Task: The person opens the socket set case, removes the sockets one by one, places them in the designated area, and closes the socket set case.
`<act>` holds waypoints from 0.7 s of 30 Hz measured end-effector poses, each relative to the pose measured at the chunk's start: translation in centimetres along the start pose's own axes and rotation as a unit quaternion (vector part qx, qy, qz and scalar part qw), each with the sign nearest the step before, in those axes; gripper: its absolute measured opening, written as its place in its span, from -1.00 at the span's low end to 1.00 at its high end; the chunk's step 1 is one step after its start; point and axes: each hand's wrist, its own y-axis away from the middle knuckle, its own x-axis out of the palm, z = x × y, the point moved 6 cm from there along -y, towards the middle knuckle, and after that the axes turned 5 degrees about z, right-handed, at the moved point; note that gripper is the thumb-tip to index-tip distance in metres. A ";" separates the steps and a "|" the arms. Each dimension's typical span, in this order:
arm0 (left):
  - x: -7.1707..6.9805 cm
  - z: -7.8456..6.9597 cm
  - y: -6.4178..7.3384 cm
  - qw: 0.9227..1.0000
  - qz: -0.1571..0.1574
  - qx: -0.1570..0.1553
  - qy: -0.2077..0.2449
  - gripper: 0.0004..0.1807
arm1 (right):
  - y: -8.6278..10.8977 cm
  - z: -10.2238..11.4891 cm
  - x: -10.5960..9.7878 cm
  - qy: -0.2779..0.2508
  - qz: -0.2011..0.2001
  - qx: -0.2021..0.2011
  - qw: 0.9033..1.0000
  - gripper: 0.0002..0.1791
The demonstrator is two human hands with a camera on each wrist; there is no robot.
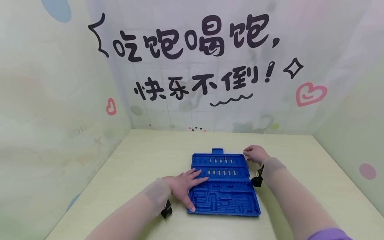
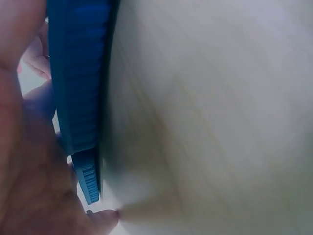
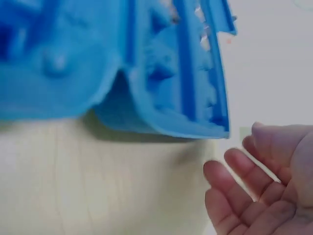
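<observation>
- Blue plastic bit case (image 1: 223,180): in the head view it lies open on the pale wooden tabletop (image 1: 150,153), a little right of the middle, its hinge line running left to right. Its far half holds two rows of small metal bits (image 1: 219,172), five in the far row and six in the near one; moulded recesses pattern the near half. A latch tab (image 1: 217,151) sticks out from the far edge.
- Also in the head view, the left hand (image 1: 184,186) rests across the case's left edge, fingers spread apart, thumb at the near left corner. The right hand (image 1: 257,154) is just beside the far right corner, fingers bent. Behind the table stands a wall (image 1: 180,10) with black lettering.
- Left wrist view: the case's ribbed side wall runs close along the left hand; whether the fingers press on it cannot be told here.
- Right wrist view: the right hand's fingers are loosely curled, slightly apart from one another, near the case's corner.
</observation>
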 end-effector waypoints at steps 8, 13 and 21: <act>0.1 0.4 -0.1 1.000 0.000 0.003 0.007 0.24 | 2.1 2.0 0.6 -0.017 -0.008 0.017 1.000 -0.67; 0.0 0.4 0.0 1.000 0.004 0.007 0.019 0.23 | 1.9 2.4 2.5 -0.034 -0.018 0.045 0.998 -0.67; 0.1 0.4 -0.1 1.000 0.001 0.017 0.021 0.22 | 1.2 0.7 4.6 -0.080 -0.016 0.106 0.991 -0.54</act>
